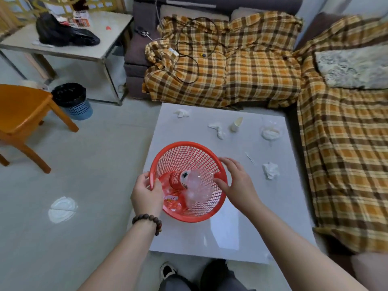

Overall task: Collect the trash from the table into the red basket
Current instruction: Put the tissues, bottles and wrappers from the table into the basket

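Red basket (189, 156) sits tilted at the near-left part of the white table (231, 234), with a red-labelled bottle (176, 180) and clear crumpled plastic (196, 189) already inside. Still out on the table: crumpled tissues (270, 170), a tipped paper cup (236, 124), a thin stick (249, 158).

Pale glossy floor (88, 164) all around, catching the light. Far side, a dark sofa (142, 28) draped in an orange-brown plaid cover (241, 76), a black cable (189, 59) trailing over it. Left, an orange wooden chair (23, 110), a blue bin (75, 103) with a black liner, and a grey side table (100, 45).
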`<state>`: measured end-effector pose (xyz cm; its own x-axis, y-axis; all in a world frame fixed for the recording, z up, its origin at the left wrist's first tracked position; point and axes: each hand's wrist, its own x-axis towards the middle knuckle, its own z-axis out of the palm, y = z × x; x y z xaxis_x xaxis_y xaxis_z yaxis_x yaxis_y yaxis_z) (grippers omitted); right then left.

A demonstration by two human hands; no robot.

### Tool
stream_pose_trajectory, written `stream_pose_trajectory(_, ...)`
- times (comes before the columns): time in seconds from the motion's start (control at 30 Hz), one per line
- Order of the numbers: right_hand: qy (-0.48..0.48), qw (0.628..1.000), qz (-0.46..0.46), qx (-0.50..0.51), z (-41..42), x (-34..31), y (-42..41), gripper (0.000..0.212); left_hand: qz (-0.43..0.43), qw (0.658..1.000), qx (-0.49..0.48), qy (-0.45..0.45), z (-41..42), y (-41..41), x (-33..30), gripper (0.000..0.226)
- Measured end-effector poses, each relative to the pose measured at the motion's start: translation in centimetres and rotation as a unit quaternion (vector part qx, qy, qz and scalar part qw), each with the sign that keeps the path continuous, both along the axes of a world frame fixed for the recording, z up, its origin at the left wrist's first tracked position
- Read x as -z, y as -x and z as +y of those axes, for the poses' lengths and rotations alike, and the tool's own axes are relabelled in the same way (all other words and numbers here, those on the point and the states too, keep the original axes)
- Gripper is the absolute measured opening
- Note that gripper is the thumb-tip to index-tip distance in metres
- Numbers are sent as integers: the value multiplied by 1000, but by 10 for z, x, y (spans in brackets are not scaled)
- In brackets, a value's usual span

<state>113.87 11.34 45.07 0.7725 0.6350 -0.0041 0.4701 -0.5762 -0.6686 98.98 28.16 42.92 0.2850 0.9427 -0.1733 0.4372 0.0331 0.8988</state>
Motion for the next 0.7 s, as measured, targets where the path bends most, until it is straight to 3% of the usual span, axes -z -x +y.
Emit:
stream_pose_trajectory(0.2, 62, 987, 36, 146, -125, 30, -17, 55, 19, 999, 28, -8, -40, -19, 8, 12)
stream_pose_trajectory(0.3, 98, 977, 84, 171, -179, 55, -26, 55, 29, 999, 17, -18, -61, -26, 14, 12)
stream_pose_trajectory(0.53, 156, 968, 148, 131, -262, 130, -47, 59, 70, 996, -46, -42, -129, -39, 34, 18)
stream_pose_trajectory(0.7, 229, 957, 170, 55, -296, 190, -60, 82, 77, 986, -131, -62, -177, -33, 60, 20)
